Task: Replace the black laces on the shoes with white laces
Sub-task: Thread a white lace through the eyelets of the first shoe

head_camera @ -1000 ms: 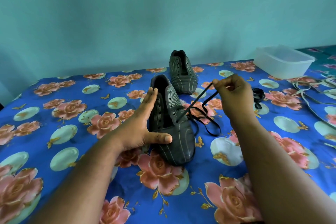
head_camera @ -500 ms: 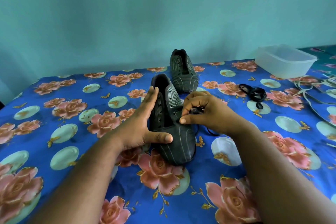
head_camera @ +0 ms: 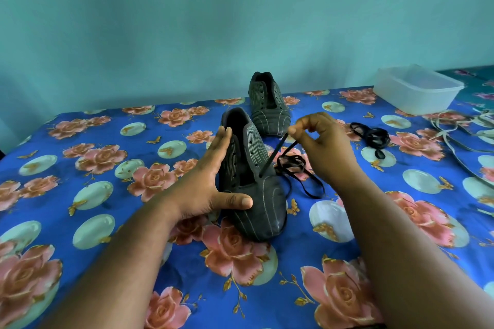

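A dark grey striped shoe (head_camera: 263, 203) stands in front of me, toe toward me. My left hand (head_camera: 211, 184) presses flat against its left side, thumb across the toe. My right hand (head_camera: 320, 141) pinches a black lace (head_camera: 272, 156) that runs taut down to a low eyelet on the shoe's right side. The rest of that lace lies in loops to the right of the shoe. A second matching shoe (head_camera: 268, 107) without laces stands behind. A bundled black lace (head_camera: 371, 136) lies farther right. White laces (head_camera: 459, 139) trail along the right edge.
A clear plastic container (head_camera: 417, 89) sits at the back right. Everything rests on a blue floral cloth (head_camera: 93, 195) that covers the surface up to a teal wall.
My right hand went down to the shoe's eyelets half a second ago and has now risen up and right, pulling the black lace taut. My left hand stays on the shoe.
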A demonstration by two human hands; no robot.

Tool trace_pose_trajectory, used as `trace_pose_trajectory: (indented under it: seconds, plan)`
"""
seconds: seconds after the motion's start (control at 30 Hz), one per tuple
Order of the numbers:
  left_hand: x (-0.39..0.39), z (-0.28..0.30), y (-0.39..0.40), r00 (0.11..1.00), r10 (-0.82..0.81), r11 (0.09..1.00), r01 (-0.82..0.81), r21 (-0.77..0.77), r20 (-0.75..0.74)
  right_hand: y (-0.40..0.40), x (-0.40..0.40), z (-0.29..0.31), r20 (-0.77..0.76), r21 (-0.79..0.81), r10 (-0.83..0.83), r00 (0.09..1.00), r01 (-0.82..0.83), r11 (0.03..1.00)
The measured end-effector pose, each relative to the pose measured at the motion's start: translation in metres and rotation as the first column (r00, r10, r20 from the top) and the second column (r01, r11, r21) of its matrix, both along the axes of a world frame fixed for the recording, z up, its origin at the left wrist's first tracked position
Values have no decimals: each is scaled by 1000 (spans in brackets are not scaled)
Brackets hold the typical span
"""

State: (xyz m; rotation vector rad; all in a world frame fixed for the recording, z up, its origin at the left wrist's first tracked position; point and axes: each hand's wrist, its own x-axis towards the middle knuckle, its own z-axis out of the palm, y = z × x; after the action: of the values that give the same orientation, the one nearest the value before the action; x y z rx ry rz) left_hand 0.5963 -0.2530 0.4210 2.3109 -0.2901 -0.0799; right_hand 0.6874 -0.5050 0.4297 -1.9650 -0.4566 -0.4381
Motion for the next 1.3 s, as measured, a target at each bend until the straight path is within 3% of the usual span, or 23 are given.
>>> trace_pose_trajectory:
  seconds: [0.13, 0.23, 0.33, 0.4, 0.5, 0.67, 0.77, 0.87, 0.93, 1.0, 1.1, 1.2, 1.3]
  plan:
    - [-1, 0, 0, 1000, -2, 1000, 2, 4, -4, -14, 13, -1, -1, 113, -283, 959, 281, 953]
    - [0, 0, 1, 1000, -7, 1000, 7, 7, 1, -19, 17, -4, -5, 94, -334, 943, 333, 938]
    - [-1, 0, 1, 1000, -7, 1000, 7, -14, -2, -12, 14, -8, 19, -23, -240, 971, 241, 970]
    - [-1, -1, 1, 1000, -10, 999, 10, -42, -2, -4, 10, -14, -25, -226, -97, 995, 89, 970]
    - [1, -3, 1, 1000, 2, 997, -1, -77, 14, 6, 2, -23, -90, -537, 72, 993, -109, 836]
    - [4, -5, 2, 1000, 5, 998, -3, -61, 29, 6, -1, -29, -250, -737, 62, 966, -231, 635]
    - [4, -5, 1, 999, -2, 998, 4, -60, 32, -11, 12, -31, -242, -765, -125, 962, -110, 635]
    - [4, -6, 1, 1000, -6, 998, 8, -60, 31, -37, 28, -31, -199, -730, -449, 871, 174, 661]
    - [4, -5, 1, 1000, -9, 998, 10, -65, 22, -43, 33, -29, -155, -668, -534, 831, 310, 677]
    - [4, -6, 2, 1000, -10, 998, 11, -65, 20, -34, 28, -24, -65, -549, -430, 900, 328, 769]
    - [4, -5, 2, 1000, -7, 997, 9, -76, 16, -8, 7, -16, -66, -321, -45, 997, 22, 947]
    - [4, -5, 2, 1000, -7, 998, 8, -68, 12, 5, 3, -25, -179, -434, 130, 975, -196, 879]
    - [4, -6, 2, 1000, -4, 998, 6, -61, 21, -4, 17, -34, -213, -595, -74, 974, -70, 800]
